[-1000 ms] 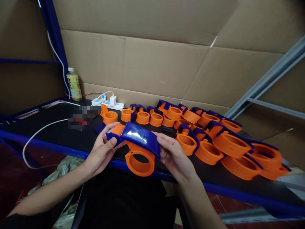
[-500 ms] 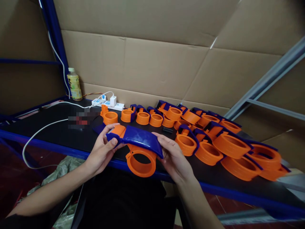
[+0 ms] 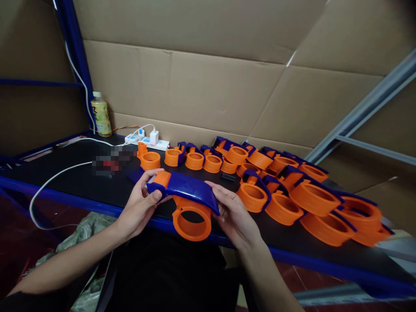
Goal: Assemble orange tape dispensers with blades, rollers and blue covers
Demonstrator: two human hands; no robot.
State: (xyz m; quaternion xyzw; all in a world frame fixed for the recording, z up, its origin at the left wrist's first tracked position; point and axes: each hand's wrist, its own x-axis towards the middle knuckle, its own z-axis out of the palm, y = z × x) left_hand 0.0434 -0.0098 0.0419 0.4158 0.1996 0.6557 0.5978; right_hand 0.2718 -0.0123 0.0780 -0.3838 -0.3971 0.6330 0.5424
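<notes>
Between my two hands is a tape dispenser (image 3: pixel 191 190) with a glossy dark-blue cover and an orange ring below it, held over the table's front edge. My left hand (image 3: pixel 141 206) pinches its left end, where an orange part meets the blue, thumb in front. My right hand (image 3: pixel 235 212) grips the right end of the blue cover with thumb and fingers. The ring hangs free, its hole facing me. Just beyond my hands stands an orange ring part (image 3: pixel 150 159) with an upright tab.
Several similar orange-and-blue dispensers (image 3: pixel 286 208) crowd the black table (image 3: pixel 74 173) on the right. A white power strip (image 3: pixel 160 144) with plugs and cables lies at the back. A yellow-labelled bottle (image 3: pixel 101 115) stands back left. A small black piece (image 3: pixel 228 177) lies mid-table. Cardboard (image 3: pixel 195 86) walls the rear.
The dispenser has tilted slightly, its right end shifting a little left along with my right hand. Both hands keep their hold.
</notes>
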